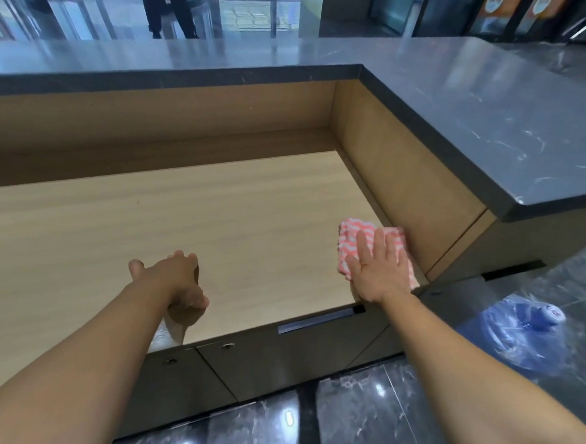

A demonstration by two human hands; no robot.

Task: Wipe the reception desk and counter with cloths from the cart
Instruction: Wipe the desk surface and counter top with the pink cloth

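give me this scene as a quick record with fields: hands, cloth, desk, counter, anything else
right hand: flat, fingers straight, pressing on the cloth
cloth: pink and white striped, at the desk's near right corner, close to the side panel
left hand: rests on the desk near its front edge; whether it holds anything is hidden
desk: light wood surface
counter: dark stone, raised, runs behind and to the right of the desk
other: blue water jug on the floor at right, blurred

Matt pale wood-grain worktop [181, 211], glossy dark veined stone counter [483, 107], nubbly pink-and-white striped cloth [354, 238], polished marble floor [365, 416]
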